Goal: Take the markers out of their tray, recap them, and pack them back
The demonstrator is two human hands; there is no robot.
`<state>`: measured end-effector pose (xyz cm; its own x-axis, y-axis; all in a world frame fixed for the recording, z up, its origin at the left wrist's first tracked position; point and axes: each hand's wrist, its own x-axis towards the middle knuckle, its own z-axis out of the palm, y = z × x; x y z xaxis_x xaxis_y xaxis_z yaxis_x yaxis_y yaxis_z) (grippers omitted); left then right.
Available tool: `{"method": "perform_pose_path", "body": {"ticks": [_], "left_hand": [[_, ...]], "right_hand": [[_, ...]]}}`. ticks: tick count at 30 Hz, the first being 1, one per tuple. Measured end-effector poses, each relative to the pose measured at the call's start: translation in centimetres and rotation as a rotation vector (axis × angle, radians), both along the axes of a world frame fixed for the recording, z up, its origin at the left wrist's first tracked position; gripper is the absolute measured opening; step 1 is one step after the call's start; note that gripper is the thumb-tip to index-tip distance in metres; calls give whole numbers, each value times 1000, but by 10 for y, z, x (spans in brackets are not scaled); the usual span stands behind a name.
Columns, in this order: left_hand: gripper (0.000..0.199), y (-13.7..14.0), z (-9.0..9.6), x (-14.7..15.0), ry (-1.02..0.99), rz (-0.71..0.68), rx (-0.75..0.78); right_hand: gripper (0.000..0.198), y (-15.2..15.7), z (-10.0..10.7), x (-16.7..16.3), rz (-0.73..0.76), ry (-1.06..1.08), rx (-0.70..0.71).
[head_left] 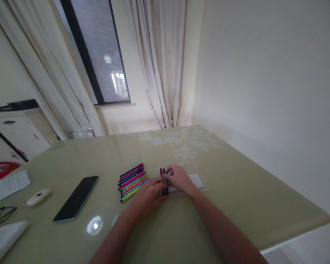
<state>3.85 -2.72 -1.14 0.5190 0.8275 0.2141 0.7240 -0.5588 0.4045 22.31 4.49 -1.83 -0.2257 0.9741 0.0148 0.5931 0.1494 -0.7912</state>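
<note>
A shallow clear plastic case [205,183] lies on the table, with a red felt-tip pen [161,172] and a dark green felt-tip pen [164,171] side by side at its left end. Over the case is my right hand [179,177], its fingers closed in a pinch on a felt-tip pen beside the green one; most of that pen is hidden. My left hand [147,194] reaches in from the left, thumb and fingertips closed about the lower ends of the pens. Left of the case lies a row of several coloured felt-tip pens [132,181], partly covered by my left hand.
A black phone [76,198] lies to the left, with a white oval object [39,197], glasses [2,216], a white object [6,238] and a light sheet [11,185] beyond it. The table [236,194] runs along a wall at right; curtains [165,55] hang behind.
</note>
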Motion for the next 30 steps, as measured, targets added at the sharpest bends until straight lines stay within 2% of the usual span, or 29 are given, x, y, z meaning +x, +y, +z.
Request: {"method": "perform_pose_path", "body": {"ticks": [4, 9, 14, 18, 22, 24, 26, 28, 30], "left_hand": [[35, 1, -1, 0, 6, -8, 2], [33, 2, -1, 0, 13, -9, 4], [30, 1, -2, 0, 19, -20, 30], [28, 0, -3, 1, 19, -28, 42], [24, 1, 0, 0, -74, -33, -16], [21, 5, 2, -6, -135, 18, -44], [19, 10, 3, -16, -149, 147, -22], [14, 15, 3, -28, -98, 296, 19], [8, 18, 1, -39, -22, 367, -11]], "right_hand": [[22, -3, 3, 0, -30, -60, 63], [24, -5, 6, -3, -37, -84, 73], [3, -6, 11, -4, -5, -190, 120], [5, -7, 15, -2, 86, -182, 98], [5, -7, 11, 0, 85, -165, 104], [6, -5, 6, 2, 70, -137, 90], [8, -2, 2, 3, 50, -81, 57], [10, 0, -1, 4, 26, -9, 25], [11, 2, -3, 4, 6, 66, 14]]}}
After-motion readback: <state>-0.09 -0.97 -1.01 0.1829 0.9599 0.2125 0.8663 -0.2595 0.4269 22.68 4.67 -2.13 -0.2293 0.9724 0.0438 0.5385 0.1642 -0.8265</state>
